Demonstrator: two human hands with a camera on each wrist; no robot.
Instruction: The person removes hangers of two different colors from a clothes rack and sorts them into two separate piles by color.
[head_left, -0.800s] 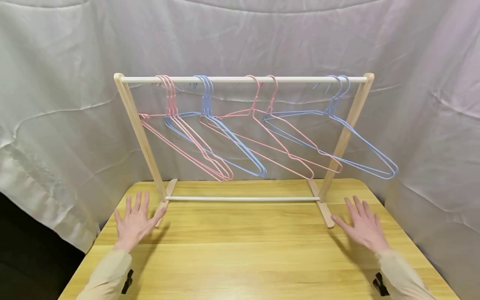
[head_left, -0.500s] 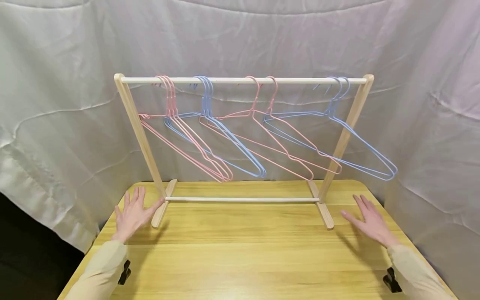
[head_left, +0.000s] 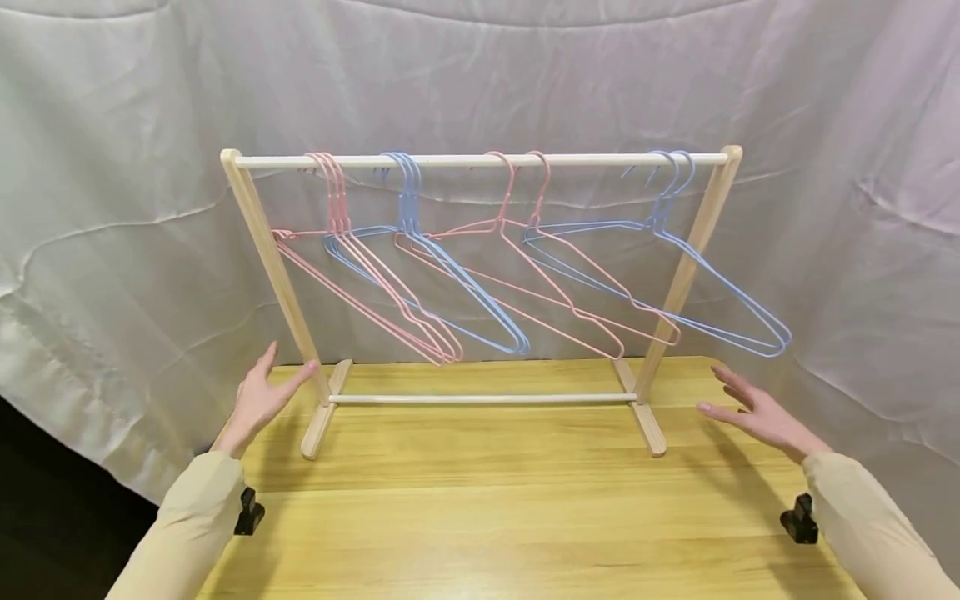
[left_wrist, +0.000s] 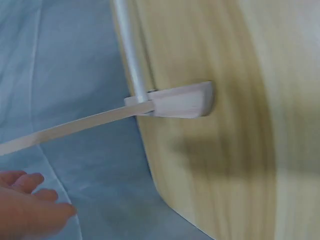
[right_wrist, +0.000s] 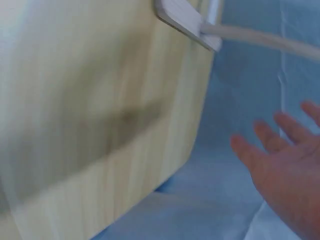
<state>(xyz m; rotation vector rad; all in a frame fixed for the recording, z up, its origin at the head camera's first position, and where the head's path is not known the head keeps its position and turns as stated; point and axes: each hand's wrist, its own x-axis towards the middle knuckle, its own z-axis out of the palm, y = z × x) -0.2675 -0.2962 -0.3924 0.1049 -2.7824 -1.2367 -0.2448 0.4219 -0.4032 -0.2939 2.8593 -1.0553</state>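
Now our empty left hand (head_left: 257,402) and right hand (head_left: 768,417), fingers loosely extended, flank the rack (head_left: 483,399), and if we knock a post (head_left: 282,287), the hangers (head_left: 408,210) on its top rail (head_left: 453,160) could swing.

You were in what looked like a curtained-off booth or small studio, with creased grey drapes (head_left: 480,83) hung behind and on both sides of your wood-grain counter (head_left: 480,483), a hanger rack (head_left: 457,161) set on it, and black devices (head_left: 249,513) at your wrists.
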